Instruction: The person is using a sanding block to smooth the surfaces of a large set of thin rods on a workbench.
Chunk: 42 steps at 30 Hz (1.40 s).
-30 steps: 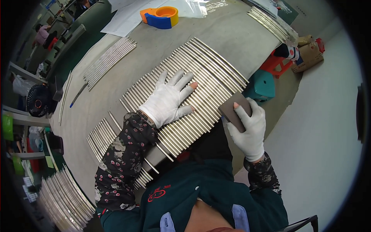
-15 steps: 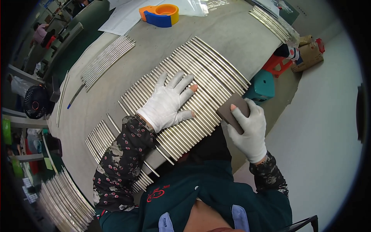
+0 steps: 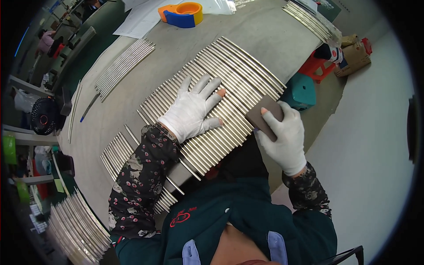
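Note:
A broad row of shiny metal rods (image 3: 236, 66) lies side by side across the table in front of me. My left hand (image 3: 190, 110), in a white glove with some bare fingertips, rests flat on the rods with fingers spread. At the rods' right ends my right hand (image 3: 289, 139), gloved the same way, grips a brown-grey sanding block (image 3: 255, 115). The block touches or overlaps the rod ends. Under and beside my left forearm lies a smaller group of rods (image 3: 115, 152), partly hidden by the sleeve.
Farther off on the grey table (image 3: 176, 48) are another bundle of rods (image 3: 123, 66), a blue-handled tool (image 3: 89, 108), papers (image 3: 137, 22) and an orange-and-blue tape dispenser (image 3: 182, 14). More rods (image 3: 307, 22) lie at far right. A teal stool (image 3: 301, 92) stands beyond the right edge.
My right hand and the sanding block have shifted slightly away from me along the rod ends. My left hand stays spread on the rods. The whole view has tilted a little.

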{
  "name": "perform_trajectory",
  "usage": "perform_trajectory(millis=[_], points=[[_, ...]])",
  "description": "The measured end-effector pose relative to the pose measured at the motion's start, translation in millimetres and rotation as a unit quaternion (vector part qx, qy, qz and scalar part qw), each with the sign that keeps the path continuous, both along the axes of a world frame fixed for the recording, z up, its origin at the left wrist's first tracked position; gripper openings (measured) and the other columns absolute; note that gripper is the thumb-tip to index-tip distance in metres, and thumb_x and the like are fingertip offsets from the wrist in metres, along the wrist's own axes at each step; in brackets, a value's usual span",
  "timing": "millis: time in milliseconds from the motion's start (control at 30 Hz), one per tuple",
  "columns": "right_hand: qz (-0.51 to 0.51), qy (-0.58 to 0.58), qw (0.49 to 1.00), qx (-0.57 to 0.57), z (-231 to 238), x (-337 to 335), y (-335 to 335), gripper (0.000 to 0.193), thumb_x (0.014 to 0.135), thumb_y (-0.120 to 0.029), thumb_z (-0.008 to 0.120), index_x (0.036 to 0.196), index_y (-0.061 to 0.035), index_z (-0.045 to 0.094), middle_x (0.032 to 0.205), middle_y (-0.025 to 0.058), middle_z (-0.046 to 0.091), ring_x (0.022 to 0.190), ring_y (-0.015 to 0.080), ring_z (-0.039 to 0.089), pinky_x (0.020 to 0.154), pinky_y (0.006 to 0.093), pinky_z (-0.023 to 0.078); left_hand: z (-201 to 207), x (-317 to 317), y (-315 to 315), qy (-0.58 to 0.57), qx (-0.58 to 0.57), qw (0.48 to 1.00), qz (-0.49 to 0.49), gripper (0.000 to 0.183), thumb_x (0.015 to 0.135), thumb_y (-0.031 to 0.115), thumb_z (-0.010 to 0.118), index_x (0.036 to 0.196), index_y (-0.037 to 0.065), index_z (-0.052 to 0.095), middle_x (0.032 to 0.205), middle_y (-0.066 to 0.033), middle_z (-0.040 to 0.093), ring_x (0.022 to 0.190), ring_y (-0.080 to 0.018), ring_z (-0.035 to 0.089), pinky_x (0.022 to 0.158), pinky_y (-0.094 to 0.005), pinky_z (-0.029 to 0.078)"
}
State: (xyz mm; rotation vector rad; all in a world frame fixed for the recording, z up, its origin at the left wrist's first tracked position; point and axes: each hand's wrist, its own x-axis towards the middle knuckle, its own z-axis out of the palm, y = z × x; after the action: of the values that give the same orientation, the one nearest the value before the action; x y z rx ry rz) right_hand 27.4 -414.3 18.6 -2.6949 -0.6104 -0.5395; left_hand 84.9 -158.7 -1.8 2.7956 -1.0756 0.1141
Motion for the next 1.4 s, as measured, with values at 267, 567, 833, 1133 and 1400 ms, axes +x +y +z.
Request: perform_trajectory(millis=[267,567,833,1133,1400], points=[[-0.033,0.006,0.998,0.057,6,-51,-17,0.055,0.059,-0.013,0.075,0.112,-0.0129,0.062,0.120,0.0205,0.049,0.100,0.0360,0.051,0.085,0.0432,0.045,-4,3,2,-0.038,0.012,0.999,-0.012,0.071,0.088,0.055,0.047,0.139,0.006,0.038,0.148,-0.0177,0.030,0.137,-0.0364,0.026,0.111,-0.0576,0.018],[-0.007,0.006,0.999,0.047,-4,-51,3,0.058,0.059,-0.017,0.075,0.115,-0.0159,0.059,0.121,0.0201,0.049,0.100,0.0353,0.051,0.083,0.0429,0.044,-1,-26,28,0.014,0.044,0.999,-0.006,0.072,0.089,0.063,0.037,0.144,0.018,0.030,0.149,-0.0177,0.026,0.138,-0.0393,0.024,0.109,-0.0621,0.015],[0.003,-0.002,1.000,0.001,-7,-19,37,0.054,0.062,-0.021,0.076,0.113,-0.0152,0.061,0.118,0.0207,0.050,0.099,0.0347,0.052,0.077,0.0412,0.045,3,-26,25,0.024,0.032,0.999,-0.008,0.072,0.088,0.061,0.041,0.144,0.017,0.031,0.148,-0.0175,0.028,0.138,-0.0388,0.025,0.109,-0.0620,0.015],[0.002,-0.013,1.000,-0.011,-5,-13,43,0.049,0.066,-0.023,0.074,0.113,-0.0144,0.062,0.117,0.0218,0.050,0.096,0.0357,0.053,0.076,0.0424,0.045,2,-24,23,0.013,0.029,0.999,-0.009,0.076,0.085,0.066,0.041,0.144,0.018,0.031,0.148,-0.0185,0.028,0.137,-0.0402,0.025,0.109,-0.0619,0.016],[-0.002,0.022,1.000,-0.011,2,-29,30,0.050,0.064,-0.018,0.074,0.113,-0.0150,0.062,0.117,0.0217,0.050,0.096,0.0360,0.053,0.077,0.0430,0.046,-1,-25,23,0.020,0.021,1.000,-0.006,0.075,0.086,0.065,0.041,0.142,0.016,0.033,0.148,-0.0184,0.028,0.137,-0.0398,0.024,0.109,-0.0614,0.015]])
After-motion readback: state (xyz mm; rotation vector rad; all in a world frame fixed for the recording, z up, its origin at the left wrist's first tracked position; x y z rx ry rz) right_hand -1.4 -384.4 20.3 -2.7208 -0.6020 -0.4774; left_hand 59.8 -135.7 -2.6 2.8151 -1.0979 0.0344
